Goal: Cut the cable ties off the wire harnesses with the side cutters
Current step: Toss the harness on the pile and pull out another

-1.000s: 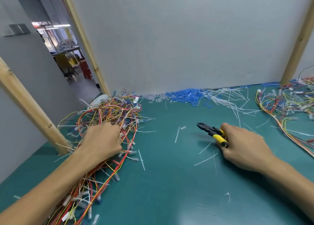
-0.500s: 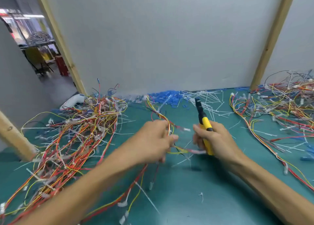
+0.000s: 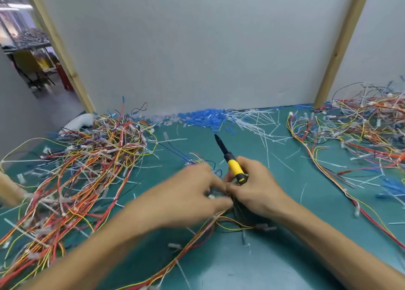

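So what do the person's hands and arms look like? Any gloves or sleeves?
No gloves: the left hand and right hand are both bare. The left forearm and right forearm are bare too, with no sleeve in view. I see no watch, ring or bracelet, though the left hand is blurred.

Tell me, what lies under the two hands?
A wire harness, its red and yellow wires trailing out over the green mat. The left hand and the right hand, which grips the side cutters, cover the stretch they hold.
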### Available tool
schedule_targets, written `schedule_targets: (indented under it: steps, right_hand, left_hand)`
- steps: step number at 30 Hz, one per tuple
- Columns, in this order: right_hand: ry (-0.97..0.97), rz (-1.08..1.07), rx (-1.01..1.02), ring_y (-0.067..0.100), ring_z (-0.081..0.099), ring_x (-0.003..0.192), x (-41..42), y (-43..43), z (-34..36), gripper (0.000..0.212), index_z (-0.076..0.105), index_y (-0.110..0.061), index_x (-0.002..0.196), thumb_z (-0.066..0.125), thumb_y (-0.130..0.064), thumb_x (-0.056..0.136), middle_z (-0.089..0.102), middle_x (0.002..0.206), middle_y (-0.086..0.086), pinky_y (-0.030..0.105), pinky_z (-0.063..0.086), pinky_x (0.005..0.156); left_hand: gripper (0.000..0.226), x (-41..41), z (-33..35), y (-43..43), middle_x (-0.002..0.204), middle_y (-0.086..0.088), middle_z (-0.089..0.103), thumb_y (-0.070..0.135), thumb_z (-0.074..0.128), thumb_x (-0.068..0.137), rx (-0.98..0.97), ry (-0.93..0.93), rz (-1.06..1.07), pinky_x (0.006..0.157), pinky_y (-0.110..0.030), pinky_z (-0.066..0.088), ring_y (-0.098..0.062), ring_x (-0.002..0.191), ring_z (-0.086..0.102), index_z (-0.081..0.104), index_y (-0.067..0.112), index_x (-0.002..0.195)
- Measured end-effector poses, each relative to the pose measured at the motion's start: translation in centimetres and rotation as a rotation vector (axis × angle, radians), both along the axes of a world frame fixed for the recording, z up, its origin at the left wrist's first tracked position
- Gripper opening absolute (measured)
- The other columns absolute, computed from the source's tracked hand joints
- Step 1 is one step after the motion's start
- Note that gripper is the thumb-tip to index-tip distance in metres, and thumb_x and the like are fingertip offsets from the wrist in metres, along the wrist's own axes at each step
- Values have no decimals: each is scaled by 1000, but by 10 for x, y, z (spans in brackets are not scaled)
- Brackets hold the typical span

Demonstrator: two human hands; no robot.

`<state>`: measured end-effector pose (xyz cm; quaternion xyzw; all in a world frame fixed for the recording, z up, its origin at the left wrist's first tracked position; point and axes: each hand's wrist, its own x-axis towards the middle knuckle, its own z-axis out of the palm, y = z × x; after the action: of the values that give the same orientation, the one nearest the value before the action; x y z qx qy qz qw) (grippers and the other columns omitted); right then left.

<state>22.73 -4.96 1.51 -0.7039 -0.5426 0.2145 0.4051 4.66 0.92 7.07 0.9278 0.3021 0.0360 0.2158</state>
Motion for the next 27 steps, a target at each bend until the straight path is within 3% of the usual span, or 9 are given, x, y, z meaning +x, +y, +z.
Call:
schedule_targets:
  steps: [2, 4, 7, 11, 13, 15, 18, 21, 27]
  right_hand:
    - [-72, -10, -24, 26, 56, 71, 1, 0, 3, 16, 55, -16, 82, 65, -29, 82, 61, 70, 1, 43, 51, 65]
    - [-132, -39, -16, 14, 49, 65, 6, 1, 6, 19, 47, -18, 79, 58, -34, 81, 54, 68, -2, 28, 39, 57]
    - [-145, -211, 3, 12, 47, 65, 22, 5, 12, 19, 44, -17, 80, 60, -21, 90, 54, 71, 0, 30, 33, 53]
    - [-150, -321, -42, 19, 47, 69, 34, 10, 10, 20, 42, -16, 80, 58, -11, 90, 55, 74, 6, 36, 31, 53]
    - [-182, -331, -57, 20, 47, 68, 38, 10, 9, 21, 42, -16, 79, 59, -10, 89, 54, 73, 7, 37, 28, 52]
    - [-223, -355, -59, 20, 46, 66, 47, 11, 12, 21, 42, -15, 79, 59, -9, 88, 54, 72, 8, 38, 24, 51]
    - [-272, -379, -35, 19, 46, 65, 58, 11, 16, 23, 42, -16, 77, 61, -7, 87, 53, 71, 7, 37, 24, 51]
    - [-291, -372, 36, 23, 47, 64, 62, 10, 16, 26, 42, -15, 77, 64, -7, 88, 53, 69, 9, 38, 29, 51]
    - [-150, -102, 182, 34, 55, 74, 47, 5, 8, 21, 53, -17, 84, 64, -1, 90, 61, 76, 7, 48, 50, 71]
  left_hand:
    - [43, -7, 9, 35, 97, 7, 67, 61, 52, 77, 59, -158, 116, 88, -36, 54, -6, 88, 64, 72, 37, 106]
    - [48, -18, 10, 76, 123, 5, 57, 49, 66, 84, 184, -81, 206, 107, -39, 46, -9, 113, 58, 62, 36, 130]
    - [94, -53, -7, 131, 150, -5, 31, 24, 83, 79, 291, 56, 419, 119, -44, 33, -24, 141, 37, 32, 23, 158]
    - [122, -84, -32, 154, 156, 0, 26, 9, 86, 65, 614, 6, 354, 97, -49, 50, -30, 132, 50, 14, 29, 162]
    - [123, -90, -37, 156, 159, -3, 21, -2, 83, 63, 630, -113, 376, 82, -48, 58, -31, 123, 57, 18, 39, 160]
    - [124, -97, -36, 160, 161, -1, 18, -7, 81, 66, 580, -185, 421, 79, -50, 60, -31, 124, 56, 19, 45, 158]
    - [115, -108, -34, 167, 160, 3, 25, -3, 82, 73, 514, -173, 455, 96, -52, 55, -32, 127, 56, 21, 43, 158]
    - [89, -109, -38, 165, 155, 6, 37, 4, 81, 78, 496, -202, 457, 110, -49, 46, -31, 129, 55, 41, 32, 152]
    - [35, -97, -41, 151, 124, 8, 59, 32, 83, 83, 711, -297, 266, 93, -44, 44, -18, 104, 62, 74, 33, 117]
